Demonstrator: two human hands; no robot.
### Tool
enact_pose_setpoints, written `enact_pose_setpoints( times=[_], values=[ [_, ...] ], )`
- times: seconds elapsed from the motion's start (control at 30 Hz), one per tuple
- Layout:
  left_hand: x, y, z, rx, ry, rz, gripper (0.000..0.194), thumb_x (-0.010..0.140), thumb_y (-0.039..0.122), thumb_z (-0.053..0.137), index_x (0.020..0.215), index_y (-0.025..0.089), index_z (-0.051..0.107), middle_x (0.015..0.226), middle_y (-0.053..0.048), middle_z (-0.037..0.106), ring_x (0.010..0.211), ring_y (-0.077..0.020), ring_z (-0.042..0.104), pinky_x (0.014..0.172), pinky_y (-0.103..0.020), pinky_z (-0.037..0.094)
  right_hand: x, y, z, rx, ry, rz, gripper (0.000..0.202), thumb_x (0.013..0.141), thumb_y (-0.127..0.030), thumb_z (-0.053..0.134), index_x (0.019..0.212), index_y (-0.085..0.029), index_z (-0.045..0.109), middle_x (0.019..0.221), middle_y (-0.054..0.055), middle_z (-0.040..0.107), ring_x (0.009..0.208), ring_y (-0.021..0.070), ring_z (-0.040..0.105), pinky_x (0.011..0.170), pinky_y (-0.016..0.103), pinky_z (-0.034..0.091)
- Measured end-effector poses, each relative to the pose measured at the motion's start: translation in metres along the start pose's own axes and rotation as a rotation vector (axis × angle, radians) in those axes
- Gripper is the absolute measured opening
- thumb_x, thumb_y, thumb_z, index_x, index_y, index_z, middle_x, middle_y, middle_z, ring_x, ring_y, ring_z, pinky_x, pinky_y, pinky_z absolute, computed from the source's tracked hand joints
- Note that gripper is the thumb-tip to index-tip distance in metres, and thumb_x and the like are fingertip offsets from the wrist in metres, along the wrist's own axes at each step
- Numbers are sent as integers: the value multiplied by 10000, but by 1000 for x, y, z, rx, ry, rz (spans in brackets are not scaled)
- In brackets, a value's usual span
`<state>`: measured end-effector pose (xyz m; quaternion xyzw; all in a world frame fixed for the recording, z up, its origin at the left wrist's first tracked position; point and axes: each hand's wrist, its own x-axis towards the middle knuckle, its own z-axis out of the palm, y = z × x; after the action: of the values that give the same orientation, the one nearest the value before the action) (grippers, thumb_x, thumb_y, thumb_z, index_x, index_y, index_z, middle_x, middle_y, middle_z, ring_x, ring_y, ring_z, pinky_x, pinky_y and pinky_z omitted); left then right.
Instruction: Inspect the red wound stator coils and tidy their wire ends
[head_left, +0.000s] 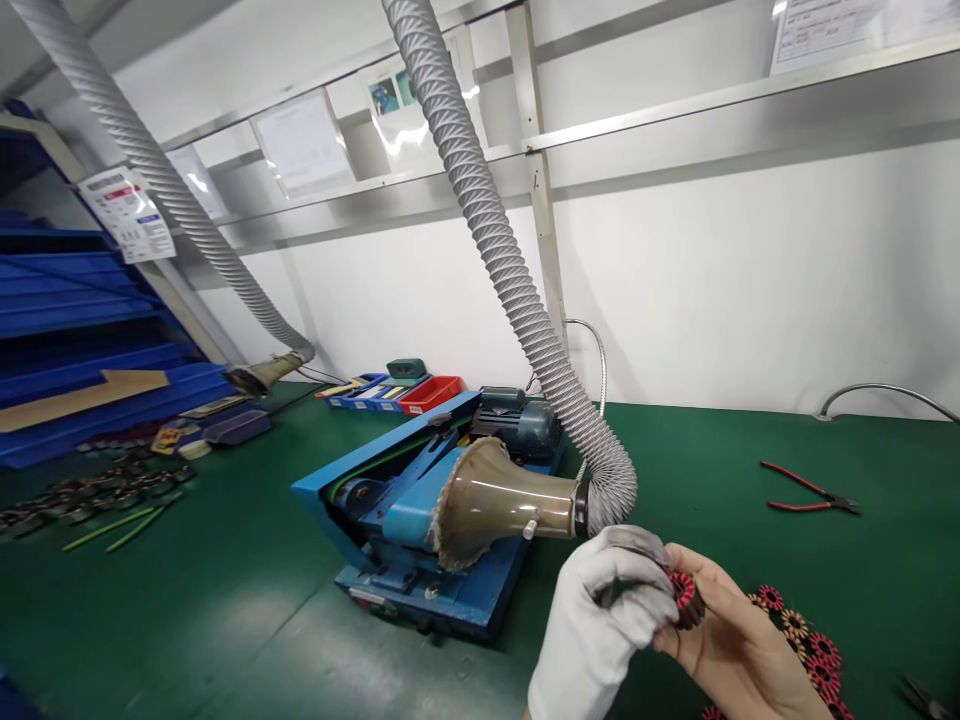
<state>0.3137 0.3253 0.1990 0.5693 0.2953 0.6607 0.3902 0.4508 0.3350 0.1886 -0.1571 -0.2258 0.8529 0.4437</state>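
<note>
While I hold the red-wound core (683,592) between my two hands, its red-wound end face shows between the fingertips. My gloved left hand (600,610) is curled into a pinch at the core's left side; my bare right hand (731,635) is nearly closed, thumb and fingers on the opposite side. For sound handling, I should grip the outer body, press lightly, avoid scraping the windings and turn the core with the fingertips only. Just right of the right hand, loose cores (824,652) lie partly hidden. Beyond it, red-handled pliers (831,500) rest on the green bench (697,470). Beyond and left of the left hand stands a blue machine (416,508) with a brown hood (499,505); the hood's grey hose (517,275) bends near the gloved fingers, so I should allow clearance there.
</note>
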Motion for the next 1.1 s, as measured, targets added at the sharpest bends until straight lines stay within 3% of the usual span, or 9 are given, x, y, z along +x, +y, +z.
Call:
enact_pose_setpoints(
  times=[0.23,0.3,0.43,0.53,0.63,0.73,0.8,0.97,1.1],
  values=[
    [-7,-1,-2,-45,409,-118,115,730,223,707,629,169,697,755,-62,717,733,-202,672,653,-269,531,-4,-7,0,-144,-147,-60,277,692,-278,861,793,-178,623,735,12,659,659,129,640,623,225,520],
    [-9,2,-6,-18,454,-113,81,727,218,711,662,169,705,777,-60,720,723,-192,668,634,-255,533,-4,-8,0,-160,-161,-56,305,696,-277,857,779,-181,580,745,1,653,649,128,650,621,226,509],
    [-11,7,-15,43,236,-178,168,689,83,651,796,171,747,1012,-91,737,591,-133,643,541,-230,533,-4,-9,2,-258,-112,-73,423,642,-327,897,782,-189,521,791,-18,649,610,127,661,592,233,494],
    [-16,7,-20,41,71,-192,369,612,16,613,888,219,750,1201,-84,670,830,-205,703,520,-197,538,-4,-9,1,-405,-69,-200,395,650,-308,893,812,-202,549,825,-30,637,628,94,615,606,211,474],
    [-19,7,-23,168,-14,-216,462,618,60,718,1018,291,734,1351,-60,566,1223,-292,570,744,-248,583,-7,-9,-3,-619,10,-326,334,656,-152,832,879,-240,600,858,-27,648,747,116,597,689,216,477],
    [-18,11,-20,422,-224,-194,499,670,168,788,1137,323,704,1409,-73,532,1325,-321,474,1054,-414,454,-13,-9,-3,-817,155,-362,424,620,-51,716,973,-269,628,889,-15,663,853,166,615,795,273,479],
    [-15,14,-15,492,-347,-167,405,749,190,720,1141,289,700,1382,-99,559,1307,-320,490,1101,-460,395,-15,-11,-1,-883,206,-367,433,607,-59,696,982,-271,645,886,-9,671,847,184,619,806,298,476],
    [-11,19,-5,427,-225,-157,218,797,124,522,827,215,717,1172,-104,664,1136,-271,602,978,-379,473,-9,-16,-1,-779,116,-288,390,591,-116,849,918,-254,687,832,-3,674,809,182,615,741,288,474],
    [-15,16,-10,317,-129,-152,189,790,139,515,781,195,695,1114,-87,695,855,-202,656,685,-261,509,-2,-16,-5,-508,4,-255,379,579,-254,934,853,-220,674,831,-11,630,730,121,562,647,210,454]
  ],
)
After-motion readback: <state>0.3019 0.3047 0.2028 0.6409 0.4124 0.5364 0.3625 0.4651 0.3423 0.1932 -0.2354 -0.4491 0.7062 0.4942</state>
